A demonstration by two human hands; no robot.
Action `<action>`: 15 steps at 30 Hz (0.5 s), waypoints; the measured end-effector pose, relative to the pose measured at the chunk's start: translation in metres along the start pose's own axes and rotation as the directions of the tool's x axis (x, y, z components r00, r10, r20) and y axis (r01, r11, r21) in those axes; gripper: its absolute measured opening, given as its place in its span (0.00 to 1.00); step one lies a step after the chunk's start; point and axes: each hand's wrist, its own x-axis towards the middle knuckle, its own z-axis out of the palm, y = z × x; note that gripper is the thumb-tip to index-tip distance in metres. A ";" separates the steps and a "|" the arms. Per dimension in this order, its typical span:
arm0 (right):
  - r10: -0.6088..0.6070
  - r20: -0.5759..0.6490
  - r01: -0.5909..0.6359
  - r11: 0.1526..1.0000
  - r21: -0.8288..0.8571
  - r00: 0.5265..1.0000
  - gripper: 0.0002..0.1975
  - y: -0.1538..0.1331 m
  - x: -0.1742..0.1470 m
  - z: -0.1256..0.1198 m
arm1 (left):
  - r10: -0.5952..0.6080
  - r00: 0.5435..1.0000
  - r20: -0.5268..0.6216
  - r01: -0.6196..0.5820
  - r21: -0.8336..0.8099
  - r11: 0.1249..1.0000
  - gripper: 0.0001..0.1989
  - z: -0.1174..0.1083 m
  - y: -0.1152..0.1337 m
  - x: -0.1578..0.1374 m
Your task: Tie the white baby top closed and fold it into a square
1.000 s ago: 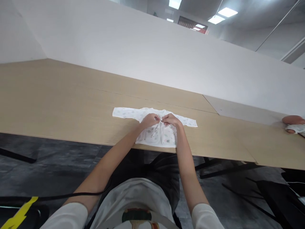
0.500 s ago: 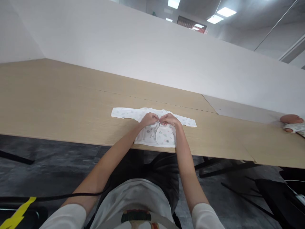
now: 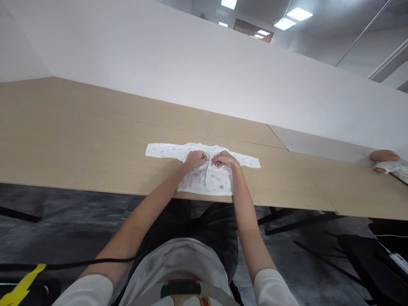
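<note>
A small white baby shirt [image 3: 219, 182] with a scattered print lies flat on the wooden table, both long sleeves stretched out sideways and its hem near the front edge. My left hand [image 3: 196, 159] is closed at the upper front of the shirt, left of the centre opening. On the other side of that opening, my right hand [image 3: 225, 159] pinches the edge of the front panel. A narrow gap separates the two hands. The fingers hide the fabric edges between them, so any fastening there cannot be made out.
The light wooden table [image 3: 79, 140] runs across the view, with a white partition [image 3: 159, 63] behind it. At the far right lies a doll [image 3: 384, 156] in pale printed cloth. A black chair [image 3: 360, 255] stands below the table on the right.
My hands have drawn slightly apart at the shirt's centre opening. The whole view has shifted a little, and the shirt keeps its place on the table.
</note>
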 end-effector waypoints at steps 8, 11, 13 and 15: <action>-0.008 0.005 0.008 1.000 0.026 1.000 0.03 0.010 0.011 -0.001 | 0.054 0.996 0.074 -0.042 -0.154 0.987 0.11 0.002 -0.003 0.000; 0.005 0.007 -0.005 0.999 0.035 1.000 0.03 0.007 0.008 -0.001 | 0.029 0.996 0.090 -0.019 -0.114 0.993 0.10 0.002 -0.004 0.001; 0.013 0.003 -0.013 1.000 0.024 1.000 0.04 0.004 0.004 0.000 | 0.028 0.995 0.095 -0.020 -0.086 0.996 0.10 0.000 -0.003 0.000; 0.015 -0.011 -0.015 1.000 -0.010 1.000 0.05 0.001 0.002 0.001 | 0.042 0.995 0.090 -0.039 -0.042 0.998 0.10 -0.002 -0.002 0.000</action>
